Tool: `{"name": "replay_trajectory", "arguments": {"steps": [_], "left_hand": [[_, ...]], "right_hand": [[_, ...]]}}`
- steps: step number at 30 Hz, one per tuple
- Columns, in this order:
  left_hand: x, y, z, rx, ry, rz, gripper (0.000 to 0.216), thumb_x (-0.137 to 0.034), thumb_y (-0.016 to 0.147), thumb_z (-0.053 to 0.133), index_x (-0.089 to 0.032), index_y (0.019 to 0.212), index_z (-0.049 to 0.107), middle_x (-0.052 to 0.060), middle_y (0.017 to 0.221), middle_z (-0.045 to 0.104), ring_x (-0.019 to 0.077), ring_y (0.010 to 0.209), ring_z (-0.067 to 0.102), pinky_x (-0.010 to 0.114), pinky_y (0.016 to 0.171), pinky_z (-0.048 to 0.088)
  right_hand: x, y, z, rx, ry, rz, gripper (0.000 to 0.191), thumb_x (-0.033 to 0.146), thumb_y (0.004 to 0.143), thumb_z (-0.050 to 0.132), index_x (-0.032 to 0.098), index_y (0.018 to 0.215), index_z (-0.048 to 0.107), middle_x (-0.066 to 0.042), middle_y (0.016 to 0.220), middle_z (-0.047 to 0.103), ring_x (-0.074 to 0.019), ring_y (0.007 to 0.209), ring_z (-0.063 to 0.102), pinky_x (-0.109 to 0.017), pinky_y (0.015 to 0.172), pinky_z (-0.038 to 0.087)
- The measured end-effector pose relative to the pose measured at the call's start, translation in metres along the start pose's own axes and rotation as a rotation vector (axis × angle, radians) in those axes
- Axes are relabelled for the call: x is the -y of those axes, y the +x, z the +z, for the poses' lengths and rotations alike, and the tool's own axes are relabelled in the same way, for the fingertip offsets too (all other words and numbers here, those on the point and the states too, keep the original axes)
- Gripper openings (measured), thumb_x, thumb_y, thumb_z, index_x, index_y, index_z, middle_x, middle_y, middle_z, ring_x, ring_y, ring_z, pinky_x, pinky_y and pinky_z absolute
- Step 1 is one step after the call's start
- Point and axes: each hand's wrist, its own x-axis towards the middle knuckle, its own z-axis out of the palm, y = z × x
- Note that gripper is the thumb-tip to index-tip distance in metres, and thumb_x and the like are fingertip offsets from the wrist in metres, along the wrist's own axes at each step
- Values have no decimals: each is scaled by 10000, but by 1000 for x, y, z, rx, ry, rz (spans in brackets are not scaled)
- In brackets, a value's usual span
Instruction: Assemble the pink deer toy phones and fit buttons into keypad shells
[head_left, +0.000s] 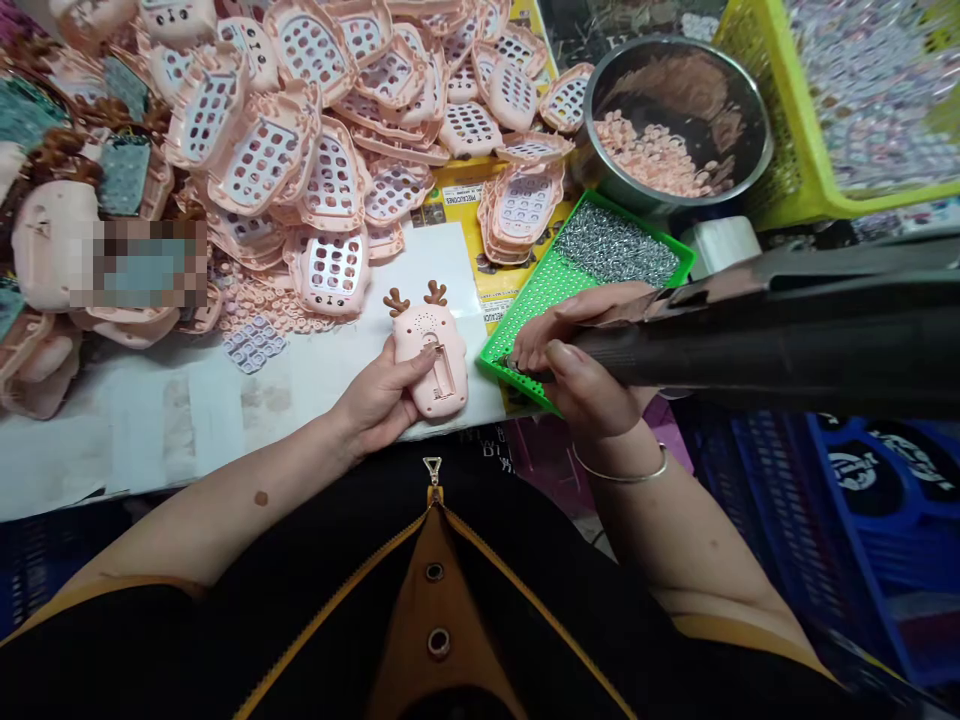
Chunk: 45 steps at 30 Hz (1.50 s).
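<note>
Pale pink plastic, a toy casing with brown antlers aimed at 12 o'clock, sits near the middle of the view, back side up, its battery recess open. The left hand holds it from the 8 o'clock side, fingers wrapped under the edge and the thumb pressed on the back near the recess. I cannot tell whether the casing rests on the white tabletop or hangs just above it.

From the casing, at 3 o'clock, the right hand has its fingers closed around a long dark driver. The driver's tip is at the near corner of a green perforated tray; whether it touches anything there is hard to see. Silvery screws fill the tray's far end, at 2 o'clock. Past them stand a steel bowl with small pink pieces and a yellow basket.

A heap of pink shells with keypad faces spreads toward 11 o'clock, more shells with greenish boards lie at 10, and a purplish keypad sheet lies at 9.
</note>
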Motion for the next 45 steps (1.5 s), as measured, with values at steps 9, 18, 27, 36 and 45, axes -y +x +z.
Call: {"name": "replay_trajectory", "arguments": {"steps": [9,18,27,36,45], "left_hand": [[6,2,1,-9,-52,44,516,-149,822,771,-256,1273,546,7,969,737,213,977,719,542,1077,491],[8,3,-1,18,-78,58,551,-149,805,791,-255,1287,547,32,1037,742,254,1071,706,581,1090,476],[6,2,-2,4,-65,58,510,-128,815,771,-240,1264,557,34,1014,745,247,1047,716,558,1080,493],[3,1,-3,-16,-38,36,507,-134,806,784,-265,1252,581,18,1080,732,215,1017,709,519,1072,510],[2,1,-3,16,10,29,581,-177,797,807,-265,1309,548,43,1089,733,251,1060,711,543,1045,533]], "right_hand": [[64,-1,20,-63,128,-9,156,314,835,741,315,983,692,61,565,571,-147,457,537,-352,494,525],[50,-16,33,-20,298,46,123,296,830,747,270,854,629,66,560,515,-121,456,502,-311,480,469],[39,4,19,-121,55,-76,193,408,873,700,289,768,591,49,550,420,-143,469,478,-311,454,456],[10,1,14,-181,17,-68,196,389,810,740,304,958,644,79,577,500,-115,425,498,-294,423,447],[1,-5,9,-96,-75,-4,217,441,833,720,391,1022,627,74,604,557,-144,453,510,-337,434,469]]}}
